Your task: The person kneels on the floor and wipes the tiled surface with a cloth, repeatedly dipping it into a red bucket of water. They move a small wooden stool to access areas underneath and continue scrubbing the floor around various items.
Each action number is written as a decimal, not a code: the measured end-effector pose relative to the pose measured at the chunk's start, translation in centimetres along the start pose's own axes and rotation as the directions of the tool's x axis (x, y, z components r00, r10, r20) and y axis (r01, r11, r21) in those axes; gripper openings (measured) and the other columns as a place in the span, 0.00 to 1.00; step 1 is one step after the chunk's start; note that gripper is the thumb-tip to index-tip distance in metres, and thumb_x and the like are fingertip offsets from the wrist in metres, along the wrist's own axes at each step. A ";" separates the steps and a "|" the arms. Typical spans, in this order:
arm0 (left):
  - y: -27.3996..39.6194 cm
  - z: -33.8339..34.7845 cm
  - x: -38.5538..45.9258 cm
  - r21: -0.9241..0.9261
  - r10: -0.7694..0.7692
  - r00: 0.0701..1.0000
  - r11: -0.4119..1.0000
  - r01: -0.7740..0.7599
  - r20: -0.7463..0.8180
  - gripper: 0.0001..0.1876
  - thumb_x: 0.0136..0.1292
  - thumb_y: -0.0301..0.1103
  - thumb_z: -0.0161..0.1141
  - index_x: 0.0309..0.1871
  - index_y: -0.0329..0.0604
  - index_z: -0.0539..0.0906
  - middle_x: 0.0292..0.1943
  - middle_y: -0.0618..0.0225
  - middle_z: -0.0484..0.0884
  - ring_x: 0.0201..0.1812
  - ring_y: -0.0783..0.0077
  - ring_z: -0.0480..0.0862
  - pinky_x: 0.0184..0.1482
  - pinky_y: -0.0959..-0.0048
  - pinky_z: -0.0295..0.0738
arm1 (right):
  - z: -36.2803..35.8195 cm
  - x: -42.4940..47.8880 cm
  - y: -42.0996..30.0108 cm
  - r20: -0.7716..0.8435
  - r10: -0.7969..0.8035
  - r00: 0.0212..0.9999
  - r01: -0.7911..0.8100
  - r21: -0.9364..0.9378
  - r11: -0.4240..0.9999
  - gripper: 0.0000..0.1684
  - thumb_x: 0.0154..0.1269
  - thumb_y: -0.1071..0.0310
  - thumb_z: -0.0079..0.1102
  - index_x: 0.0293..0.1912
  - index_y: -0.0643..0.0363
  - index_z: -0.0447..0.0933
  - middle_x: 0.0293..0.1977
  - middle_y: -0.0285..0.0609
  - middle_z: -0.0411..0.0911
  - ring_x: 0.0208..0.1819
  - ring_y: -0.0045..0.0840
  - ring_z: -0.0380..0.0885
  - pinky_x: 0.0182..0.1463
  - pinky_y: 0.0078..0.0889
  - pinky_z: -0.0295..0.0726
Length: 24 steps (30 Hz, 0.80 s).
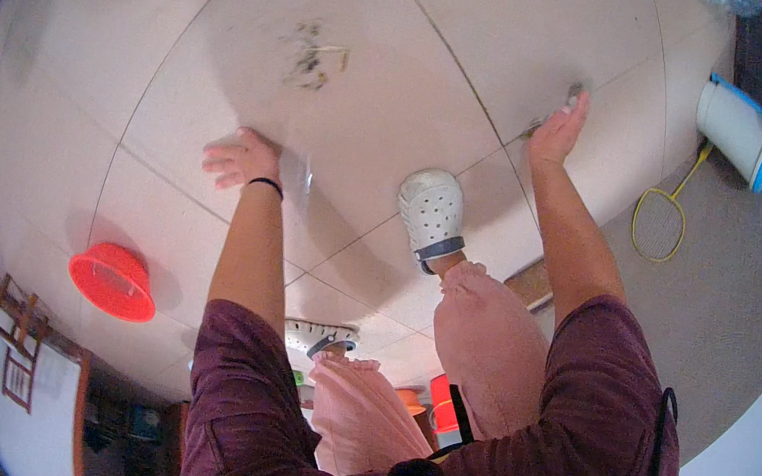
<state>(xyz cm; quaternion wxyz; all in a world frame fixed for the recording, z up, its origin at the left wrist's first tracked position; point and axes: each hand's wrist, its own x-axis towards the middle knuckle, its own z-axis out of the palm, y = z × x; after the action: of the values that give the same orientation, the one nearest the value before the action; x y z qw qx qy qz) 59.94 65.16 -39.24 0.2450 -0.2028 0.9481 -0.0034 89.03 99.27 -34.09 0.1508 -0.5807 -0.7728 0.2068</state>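
My left hand is over the pale tiled floor with its fingers spread and nothing in it; a black band circles the wrist. Ahead of it lies a small patch of dark debris with a thin pale strip at its side. Farther out to the right, my right hand is low by the floor, seen from its edge. Small dark bits show beside it, and a greyish scrap lies at its fingertips. Whether the fingers grip that scrap is unclear.
My feet are in white clogs. A red plastic basin sits at the left. On the right, a yellow badminton racket lies near a pale bin with blue trim. Wooden furniture stands at the lower left.
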 end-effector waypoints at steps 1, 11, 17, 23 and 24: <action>-0.3 1.2 1.2 0.095 -0.013 0.998 0.995 0.018 -0.059 0.44 0.66 0.61 0.36 0.73 0.37 0.37 0.73 0.43 0.33 0.72 0.32 0.38 0.68 0.41 0.41 | -0.2 0.8 1.8 -0.063 0.034 0.997 -0.036 -0.017 0.999 0.31 0.64 0.71 0.38 0.66 0.70 0.53 0.67 0.61 0.52 0.70 0.48 0.50 0.73 0.43 0.45; 0.3 0.7 -1.4 0.100 -0.082 0.993 0.991 0.090 -0.081 0.45 0.65 0.67 0.26 0.73 0.38 0.37 0.73 0.42 0.35 0.71 0.31 0.43 0.70 0.46 0.40 | -0.2 4.3 10.2 -0.334 0.634 0.698 -0.713 -0.234 0.661 0.38 0.67 0.59 0.41 0.68 0.70 0.46 0.68 0.65 0.46 0.71 0.49 0.44 0.72 0.47 0.46; -1.6 1.8 0.3 0.136 -0.024 0.995 0.990 0.038 -0.100 0.46 0.65 0.68 0.26 0.73 0.38 0.36 0.72 0.36 0.36 0.69 0.30 0.49 0.69 0.44 0.46 | -0.5 12.7 12.9 -0.235 0.274 0.933 -0.340 -0.318 0.885 0.40 0.67 0.53 0.43 0.69 0.65 0.47 0.70 0.60 0.44 0.72 0.48 0.43 0.72 0.52 0.43; -4.9 3.3 3.3 0.478 0.103 0.994 0.875 -0.076 -0.030 0.47 0.66 0.67 0.25 0.72 0.33 0.33 0.71 0.33 0.35 0.72 0.35 0.43 0.69 0.43 0.42 | 0.6 27.6 11.8 -0.166 0.088 0.982 -0.123 -0.217 0.968 0.41 0.63 0.54 0.48 0.70 0.62 0.48 0.70 0.55 0.46 0.71 0.48 0.45 0.72 0.53 0.45; -4.8 3.3 2.8 0.405 0.079 0.996 0.912 -0.055 -0.042 0.48 0.65 0.68 0.25 0.72 0.33 0.33 0.71 0.33 0.36 0.72 0.35 0.42 0.69 0.43 0.42 | 1.1 28.6 9.2 -0.092 0.000 0.996 -0.018 -0.199 0.980 0.41 0.63 0.55 0.48 0.70 0.61 0.49 0.70 0.54 0.47 0.71 0.48 0.45 0.71 0.55 0.45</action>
<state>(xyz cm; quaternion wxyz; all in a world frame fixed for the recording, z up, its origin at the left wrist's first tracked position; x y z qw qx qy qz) 61.10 59.98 -42.98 0.2541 -0.1150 0.9400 -0.1964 88.16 128.77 -39.80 0.1258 -0.6053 -0.7793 0.1021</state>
